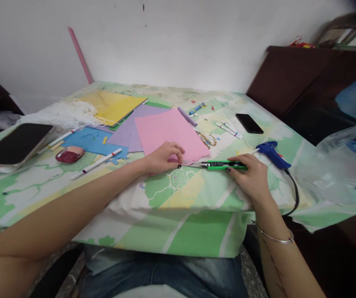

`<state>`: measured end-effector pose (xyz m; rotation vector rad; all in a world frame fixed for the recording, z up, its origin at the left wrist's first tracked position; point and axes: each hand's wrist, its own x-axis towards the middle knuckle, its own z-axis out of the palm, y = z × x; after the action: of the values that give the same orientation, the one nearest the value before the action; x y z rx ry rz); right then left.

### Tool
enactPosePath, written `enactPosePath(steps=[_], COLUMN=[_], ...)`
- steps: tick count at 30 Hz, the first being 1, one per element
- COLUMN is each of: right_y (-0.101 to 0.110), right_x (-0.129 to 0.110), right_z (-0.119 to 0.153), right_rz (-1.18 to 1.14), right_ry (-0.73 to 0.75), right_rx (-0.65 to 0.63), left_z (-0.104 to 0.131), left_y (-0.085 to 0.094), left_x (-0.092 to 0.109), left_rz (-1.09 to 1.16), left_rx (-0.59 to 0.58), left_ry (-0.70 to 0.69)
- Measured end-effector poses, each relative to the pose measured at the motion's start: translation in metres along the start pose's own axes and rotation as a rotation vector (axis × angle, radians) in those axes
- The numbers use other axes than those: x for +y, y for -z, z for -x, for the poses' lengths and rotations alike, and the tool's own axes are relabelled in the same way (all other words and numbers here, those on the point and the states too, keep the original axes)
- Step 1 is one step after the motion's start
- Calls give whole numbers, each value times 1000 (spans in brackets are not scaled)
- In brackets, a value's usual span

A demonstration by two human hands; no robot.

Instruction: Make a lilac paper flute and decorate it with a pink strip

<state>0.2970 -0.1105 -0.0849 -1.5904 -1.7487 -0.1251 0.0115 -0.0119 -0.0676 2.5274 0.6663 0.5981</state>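
A pink craft sheet [165,130] lies in front of me, over a purple sheet [125,130]. At its near edge my left hand [164,157] is closed, thumb and forefinger pinched together on the sheet. My right hand [250,171] grips a green utility knife [212,165] held flat, its blade out and pointing left along the sheet's near edge. The blade's tip comes close to my left thumb; I cannot tell whether they touch. Gold-handled scissors [208,140] lie just beyond the knife, partly under the pink sheet.
Around lie a blue glue gun [273,155], a black phone [249,123], white markers [229,130], a tablet [13,142], a red-and-pink mouse [70,154], blue scraps [87,140], yellow sheets [112,105] and white string [63,114]. A plastic bag [335,161] sits at right.
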Motion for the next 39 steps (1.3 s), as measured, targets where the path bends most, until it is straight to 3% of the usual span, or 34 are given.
enactPosePath(steps=[8,39], right_y=[1,10], right_x=[-1,-5], right_z=[0,3], right_rz=[4,20], right_ry=[-8,-34], right_rx=[-6,-24], left_z=[4,7], left_y=[5,2], left_x=[-2,-9], left_rz=[-32,4], left_rx=[-54,-92], left_ry=[16,-64])
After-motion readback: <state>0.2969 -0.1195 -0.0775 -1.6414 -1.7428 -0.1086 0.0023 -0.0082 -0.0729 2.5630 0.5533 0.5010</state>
